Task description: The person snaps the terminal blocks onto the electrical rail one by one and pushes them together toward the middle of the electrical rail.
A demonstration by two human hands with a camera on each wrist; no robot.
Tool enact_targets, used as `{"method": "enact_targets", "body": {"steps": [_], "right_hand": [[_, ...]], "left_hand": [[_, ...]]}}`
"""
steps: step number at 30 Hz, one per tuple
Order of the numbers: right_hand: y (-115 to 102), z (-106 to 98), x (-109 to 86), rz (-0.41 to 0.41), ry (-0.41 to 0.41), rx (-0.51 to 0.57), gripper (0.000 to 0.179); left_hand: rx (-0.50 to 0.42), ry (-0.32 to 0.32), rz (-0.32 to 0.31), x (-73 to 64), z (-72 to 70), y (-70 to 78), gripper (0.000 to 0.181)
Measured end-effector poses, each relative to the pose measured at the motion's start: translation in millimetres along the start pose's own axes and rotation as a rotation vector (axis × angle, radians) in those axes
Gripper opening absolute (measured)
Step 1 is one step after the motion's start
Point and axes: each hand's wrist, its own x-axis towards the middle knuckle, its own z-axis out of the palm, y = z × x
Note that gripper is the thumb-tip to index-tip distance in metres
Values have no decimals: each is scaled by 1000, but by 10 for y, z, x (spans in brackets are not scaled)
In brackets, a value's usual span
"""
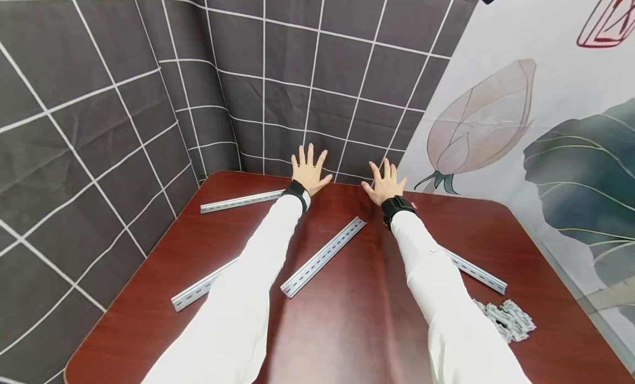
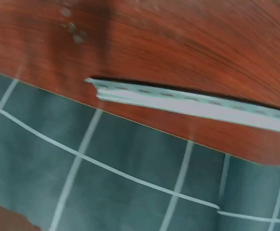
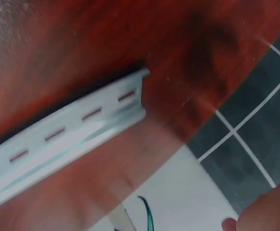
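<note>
Both arms stretch forward over a red-brown table. My left hand (image 1: 308,172) has its fingers spread near the far table edge and holds nothing. To its right, my right hand (image 1: 386,184) is spread the same way, also with nothing in it. Just left of the left wrist lies a slotted metal rail (image 1: 238,201), seen close in the left wrist view as a pale slotted strip (image 2: 193,102). Between the forearms another slotted rail (image 1: 322,257) lies diagonally. One more rail (image 1: 476,271) is partly hidden by the right sleeve; its slots show in the right wrist view.
A further slotted rail (image 1: 198,290) lies at the left, partly under the left sleeve in view. Small grey parts (image 1: 511,320) are heaped at the right of the table (image 1: 342,329). Behind stand a dark gridded curtain (image 1: 292,53) and a white flower-print cloth (image 1: 496,42).
</note>
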Motion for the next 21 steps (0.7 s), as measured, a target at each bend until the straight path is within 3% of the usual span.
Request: {"method": "enact_targets", "body": {"steps": [4, 8, 12, 16, 21], "right_hand": [[-27, 75, -51, -59, -49, 48, 66], [-76, 105, -139, -175, -86, 45, 61], [-144, 149, -373, -336, -128, 13, 56], [-218, 192, -709, -479, -173, 18, 52], [-291, 230, -1055, -550, -314, 18, 57]], "left_hand": [[-65, 4, 44, -93, -3, 100, 65], [-167, -96, 104, -375, -65, 334, 61], [-212, -327, 153, -917, -271, 545, 63], [-140, -526, 234, -1557, -545, 654, 66], [-4, -623, 285, -2163, -705, 663, 78]]}}
